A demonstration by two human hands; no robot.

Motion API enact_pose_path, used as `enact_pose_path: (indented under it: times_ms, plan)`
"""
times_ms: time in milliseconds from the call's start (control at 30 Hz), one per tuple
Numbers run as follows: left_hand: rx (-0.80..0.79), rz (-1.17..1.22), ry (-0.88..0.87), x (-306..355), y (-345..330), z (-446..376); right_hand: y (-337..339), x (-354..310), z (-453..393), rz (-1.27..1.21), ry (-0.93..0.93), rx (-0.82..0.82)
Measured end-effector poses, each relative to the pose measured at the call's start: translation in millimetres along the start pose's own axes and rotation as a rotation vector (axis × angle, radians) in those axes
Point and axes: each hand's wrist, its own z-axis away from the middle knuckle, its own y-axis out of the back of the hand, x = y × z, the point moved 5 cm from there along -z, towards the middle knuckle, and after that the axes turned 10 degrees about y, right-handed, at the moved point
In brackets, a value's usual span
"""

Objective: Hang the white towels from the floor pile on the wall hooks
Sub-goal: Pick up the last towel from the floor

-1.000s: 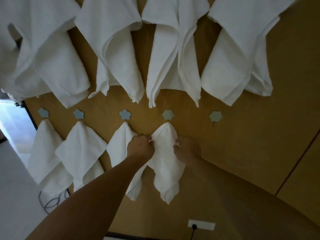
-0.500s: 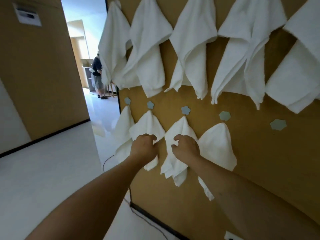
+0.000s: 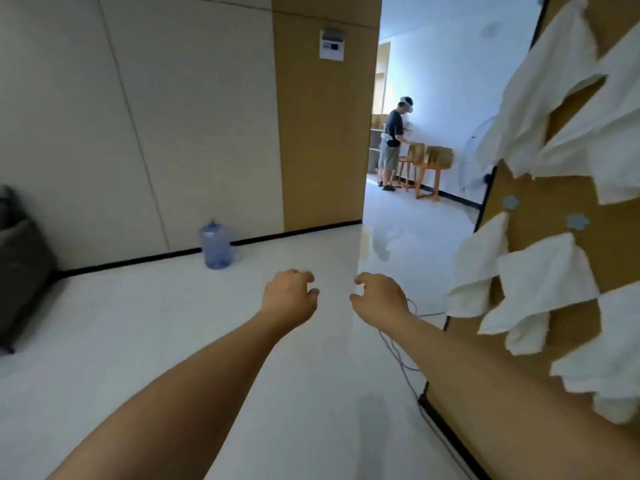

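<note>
Both hands have come off the lower-row towels they were touching half a second ago, and the view has swung left, away from the wooden wall and out across the room. The left hand (image 3: 289, 297) and the right hand (image 3: 379, 297) now hang in the air side by side over the pale floor (image 3: 173, 341), a small gap between them, each with its fingers loosely curled and nothing held.

The white towels (image 3: 543, 282) are over at three o'clock, already hanging on the brown wall panel (image 3: 540, 199). An upper row drapes down from about one o'clock, and a lower row runs from three towards four o'clock, each towel falling in a point below its hook. Two pale blue flower-shaped hooks (image 3: 577, 221) show between the rows, at roughly two to three o'clock. The floor pile itself is not in sight from here.

A thin cable (image 3: 398, 355) trails over the floor just beyond the right forearm and runs along the foot of the panel towards five o'clock.

At about eleven o'clock a blue water jug (image 3: 215, 245) stands on the floor against the light wall. A dark sofa (image 3: 20, 265) sits at nine o'clock, cut off by the edge of the view.

At twelve to one o'clock a doorway opens onto a brighter room, where another person (image 3: 393, 143) in a dark top and grey shorts stands at a small wooden table (image 3: 427, 168).
</note>
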Motion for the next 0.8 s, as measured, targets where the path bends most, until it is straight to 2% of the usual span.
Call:
enact_pose_path:
  times_ms: [167,367,567,800]
  plan:
    - [0.063,-0.048,0.277,-190.9,71.4,35.3,-99.5,-175.5,-24.3,-0.015,0.228,-0.163]
    - [0.166,-0.068,0.656,-390.7,145.4,125.4,-212.9,-381.8,-12.0,-0.032,0.548,-0.362]
    - [0.289,-0.088,1.009,-544.4,207.6,240.2,-316.2,-573.2,36.9,-0.079,0.877,-0.536]
    - [0.34,-0.156,1.402,-686.5,265.2,357.7,-424.2,-765.2,109.8,-0.155,1.181,-0.755]
